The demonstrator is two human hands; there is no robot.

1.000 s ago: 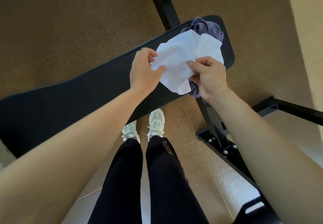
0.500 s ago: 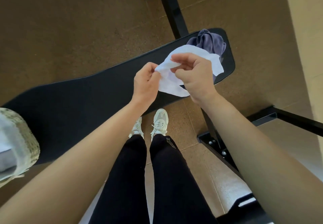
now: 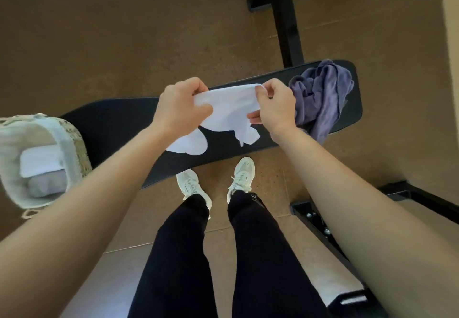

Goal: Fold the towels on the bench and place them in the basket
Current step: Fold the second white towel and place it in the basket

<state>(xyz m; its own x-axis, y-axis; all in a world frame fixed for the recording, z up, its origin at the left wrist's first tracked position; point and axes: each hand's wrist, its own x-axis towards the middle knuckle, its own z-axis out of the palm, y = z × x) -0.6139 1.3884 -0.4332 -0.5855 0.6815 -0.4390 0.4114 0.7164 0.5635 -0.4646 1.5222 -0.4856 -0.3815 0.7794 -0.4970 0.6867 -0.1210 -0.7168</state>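
Above the black bench (image 3: 129, 119), left hand (image 3: 180, 105) and right hand (image 3: 274, 105) each pinch 1 top corner of the white towel (image 3: 227, 110), its lower edge hanging; the purple towel (image 3: 320, 95) lies crumpled at the bench's right end, the basket (image 3: 74, 141) at its left.

A smooth white cloth towel (image 3: 229, 109) and a soft purple terry towel (image 3: 323, 94) are seen — on a matt black padded bench (image 3: 119, 121).
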